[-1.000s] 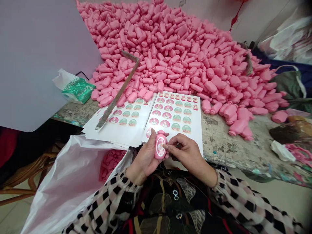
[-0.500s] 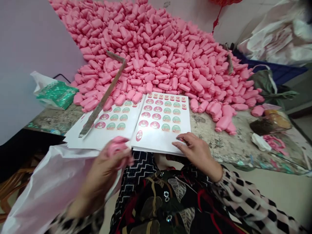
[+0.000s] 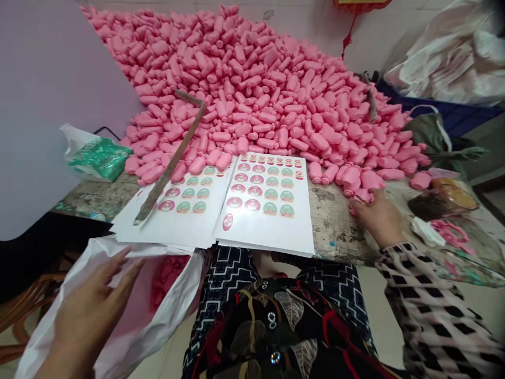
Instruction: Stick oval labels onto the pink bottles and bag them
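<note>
My left hand (image 3: 97, 300) is open, fingers spread, over the mouth of a white sack (image 3: 158, 326) that has pink pieces (image 3: 169, 276) inside. At the right front edge of the pile, my right hand (image 3: 374, 213) closes on a pink bottle (image 3: 361, 197); a small dark item shows at its fingertips. Between the hands lie a sticker sheet (image 3: 268, 231) with pink and green round labels and, left of it, a fanned stack of similar sheets (image 3: 189, 226).
Many pink bottles (image 3: 244, 95) are heaped behind the sheets. A metal bar (image 3: 169, 163) lies across the left stack. Also in view are a green packet (image 3: 100, 158), a brown jar (image 3: 434, 202), a crumpled white tissue (image 3: 426, 231) and pink rings (image 3: 453, 234).
My left hand has let go of the pink bottle and moved left over the sack, opening. My right hand has moved from the sticker sheet right to the bottles.
</note>
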Motion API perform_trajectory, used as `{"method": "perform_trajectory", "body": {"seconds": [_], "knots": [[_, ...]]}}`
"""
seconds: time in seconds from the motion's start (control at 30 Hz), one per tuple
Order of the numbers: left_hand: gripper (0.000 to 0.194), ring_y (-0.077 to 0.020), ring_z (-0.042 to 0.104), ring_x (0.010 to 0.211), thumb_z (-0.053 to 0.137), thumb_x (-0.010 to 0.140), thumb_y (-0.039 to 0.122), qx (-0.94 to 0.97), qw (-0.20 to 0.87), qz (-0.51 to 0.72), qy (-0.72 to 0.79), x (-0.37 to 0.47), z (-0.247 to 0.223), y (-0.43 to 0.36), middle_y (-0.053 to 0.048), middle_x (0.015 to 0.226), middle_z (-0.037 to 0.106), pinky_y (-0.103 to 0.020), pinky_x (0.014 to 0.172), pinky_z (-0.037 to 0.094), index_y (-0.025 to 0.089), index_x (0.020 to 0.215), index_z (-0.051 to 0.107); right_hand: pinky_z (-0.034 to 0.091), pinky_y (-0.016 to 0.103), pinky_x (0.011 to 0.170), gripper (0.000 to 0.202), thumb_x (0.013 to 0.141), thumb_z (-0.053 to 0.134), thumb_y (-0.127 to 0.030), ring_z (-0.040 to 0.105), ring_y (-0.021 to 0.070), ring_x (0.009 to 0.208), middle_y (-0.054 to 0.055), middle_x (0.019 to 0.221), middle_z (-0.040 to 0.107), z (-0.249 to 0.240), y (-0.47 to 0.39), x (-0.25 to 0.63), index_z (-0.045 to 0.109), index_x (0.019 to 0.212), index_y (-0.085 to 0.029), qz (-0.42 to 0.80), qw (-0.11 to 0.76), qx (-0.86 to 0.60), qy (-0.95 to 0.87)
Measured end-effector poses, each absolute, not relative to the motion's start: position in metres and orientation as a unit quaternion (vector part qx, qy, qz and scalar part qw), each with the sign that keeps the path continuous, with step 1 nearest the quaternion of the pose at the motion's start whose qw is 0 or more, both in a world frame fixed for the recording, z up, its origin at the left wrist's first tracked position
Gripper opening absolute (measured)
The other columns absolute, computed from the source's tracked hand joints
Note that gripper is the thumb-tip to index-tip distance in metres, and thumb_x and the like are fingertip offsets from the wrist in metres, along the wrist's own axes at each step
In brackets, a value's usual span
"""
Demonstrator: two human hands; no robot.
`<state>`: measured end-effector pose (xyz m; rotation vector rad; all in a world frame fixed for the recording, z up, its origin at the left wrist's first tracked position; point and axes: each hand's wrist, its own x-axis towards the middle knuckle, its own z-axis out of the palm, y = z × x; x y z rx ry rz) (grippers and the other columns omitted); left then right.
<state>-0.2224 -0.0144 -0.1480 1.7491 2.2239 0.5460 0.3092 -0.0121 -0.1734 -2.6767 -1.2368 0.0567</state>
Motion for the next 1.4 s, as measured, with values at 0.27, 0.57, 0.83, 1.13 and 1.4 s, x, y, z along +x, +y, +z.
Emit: {"method": "perform_trajectory", "body": {"seconds": [0.27, 0.57, 0.83, 1.13, 1.4], "knots": [[0.036, -0.0189, 0.055, 0.106, 0.055, 0.083, 0.034, 0.724, 0.321, 0.298, 0.534, -0.113, -0.130, -0.011, -0.003, 0.119, 0.060, -0.031, 0.092, 0.041, 0.030, 0.118, 0.056, 0.043, 0.034, 0.066, 0.052, 0.078, 0.057, -0.038, 0.058, 0.0223, 0.079, 0.011, 0.103, 0.061, -0.155, -0.023, 0.242, 0.050, 0.125, -0.020, 0.135, 0.373, -0.763, -0.510], [0.024, -0.0156, 0.063, 0.070, 0.066, 0.072, 0.023, 0.497, 0.710, 0.222, 0.447, -0.067, -0.146, -0.013, -0.006, 0.083, 0.068, -0.027, 0.065, 0.048, 0.016, 0.095, 0.065, 0.045, 0.025, 0.061, 0.027, 0.076, 0.065, -0.035, 0.056, 0.0128, 0.069, 0.000, 0.084, 0.062, -0.140, -0.025, 0.140, 0.064, 0.100, -0.023, 0.493, 0.339, -0.528, -0.603], [0.021, -0.0156, 0.064, 0.064, 0.065, 0.070, 0.020, 0.349, 0.843, 0.131, 0.388, -0.071, -0.157, -0.024, -0.009, 0.081, 0.067, -0.026, 0.060, 0.050, 0.015, 0.088, 0.057, 0.039, 0.023, 0.061, 0.027, 0.089, 0.046, -0.040, 0.050, 0.0111, 0.065, -0.002, 0.070, 0.057, -0.154, -0.021, 0.101, 0.062, 0.084, -0.019, 0.452, 0.346, -0.494, -0.658], [0.010, -0.0156, 0.055, 0.067, 0.067, 0.070, 0.027, 0.581, 0.559, 0.284, 0.520, -0.097, -0.152, -0.005, -0.001, 0.069, 0.060, -0.027, 0.066, 0.044, 0.019, 0.071, 0.062, 0.038, 0.029, 0.075, 0.033, 0.094, 0.035, -0.040, 0.053, 0.0170, 0.088, 0.004, 0.093, 0.058, -0.165, 0.021, 0.098, 0.062, 0.102, -0.024, 0.311, 0.238, -0.592, -0.705], [0.051, -0.0290, 0.041, 0.121, 0.047, 0.081, 0.017, 0.843, 0.187, 0.104, 0.493, -0.102, -0.180, 0.012, -0.014, 0.140, 0.038, -0.045, 0.097, 0.034, 0.021, 0.132, 0.044, 0.034, 0.027, 0.061, 0.030, 0.094, 0.034, -0.040, 0.054, 0.0171, 0.079, 0.006, 0.100, 0.051, -0.176, 0.038, 0.079, 0.057, 0.110, -0.028, 0.150, 0.125, -0.656, -0.729]]}}
